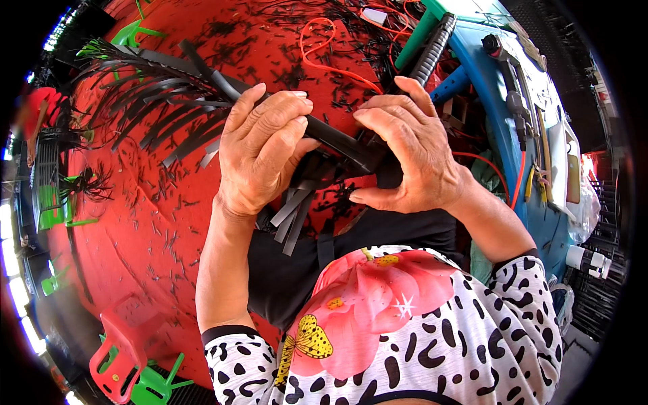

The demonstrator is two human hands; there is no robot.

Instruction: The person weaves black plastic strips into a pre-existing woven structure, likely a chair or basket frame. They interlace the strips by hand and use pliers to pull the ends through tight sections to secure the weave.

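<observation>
Head view: your left hand [263, 152] and right hand [412, 152] both clench one black plastic bar [337, 143] that runs between them over your lap. Your left fingers [277, 115] fold over the bar from above, the thumb pressing beneath; your right fingers curl round its other end, with the index finger raised along the top. Out past your left grip, the bar carries on up and away into a fan of black strips [162, 101], too many and too overlapped to count. Below your left palm, about four loose strip ends [293, 219] hang down. Your right palm hides how the bar ends, and whether it joins the dark block under that hand cannot be made out. A red floor [135, 223] beyond both hands is littered with black offcuts, uncountable. Beyond your right hand lie one ribbed black hose [432, 50] and an orange cable [324, 64]; just to its right stands a blue bench [489, 101]. Far below your left forearm, one red stool [118, 358] shows, cut off by the rim.
</observation>
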